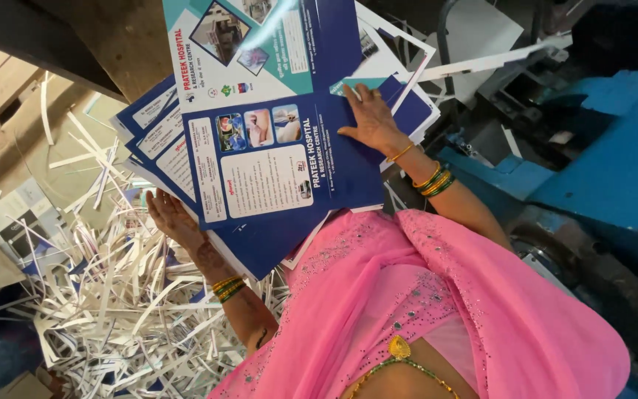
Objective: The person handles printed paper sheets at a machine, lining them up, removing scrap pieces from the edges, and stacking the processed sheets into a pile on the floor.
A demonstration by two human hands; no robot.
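A fanned stack of glossy blue-and-white printed sheets (275, 148) fills the middle of the view, in front of my pink garment. My left hand (173, 219) is under the stack's left edge, palm up, carrying the lower sheets. My right hand (371, 118) lies on the right edge of the top sheet, fingers spread along it and thumb pressed on the blue print. Both wrists wear green and gold bangles. The lower sheets are mostly hidden beneath the top ones.
A heap of white paper trimmings (119, 295) covers the lower left. A blue metal machine (614, 162) stands at the right, with dark parts behind the stack. Brown boards and cardboard (9, 96) lie at the upper left.
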